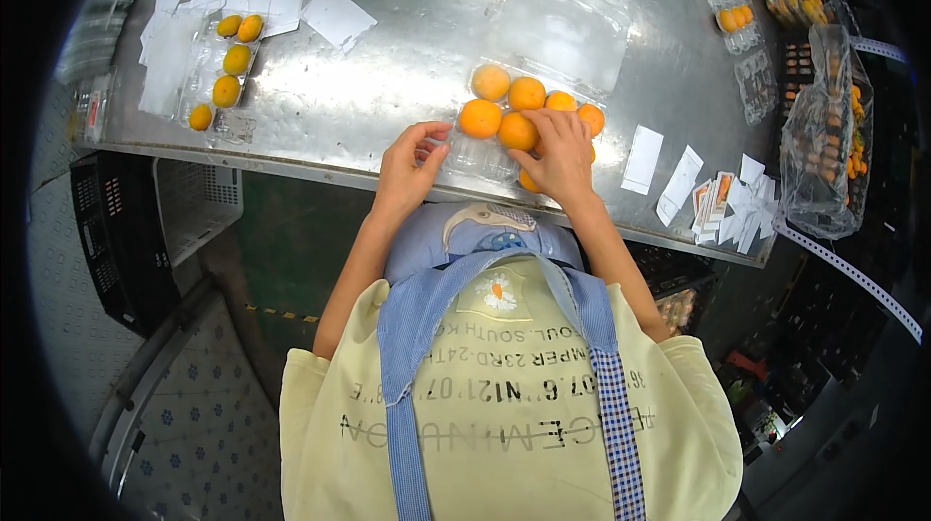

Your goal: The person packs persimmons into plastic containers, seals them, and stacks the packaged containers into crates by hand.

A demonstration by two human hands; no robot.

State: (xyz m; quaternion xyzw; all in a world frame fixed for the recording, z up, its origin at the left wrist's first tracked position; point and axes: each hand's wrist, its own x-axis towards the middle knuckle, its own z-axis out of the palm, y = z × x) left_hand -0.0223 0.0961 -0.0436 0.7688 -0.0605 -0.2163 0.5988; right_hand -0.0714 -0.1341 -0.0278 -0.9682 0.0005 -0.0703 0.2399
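At table's (335,104) near edge | orange (515,133) lies left of right hand (562,157), cannot tell if gripped | left hand (411,164) farther, its grip open

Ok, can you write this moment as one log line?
left hand: beside clear tray, fingers curled | right hand: fingers at oranges in tray | surface: metal table

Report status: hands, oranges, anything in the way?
Left hand open beside clear plastic tray. Right hand over oranges, grip unclear. Oranges in tray. Nothing visibly blocking.
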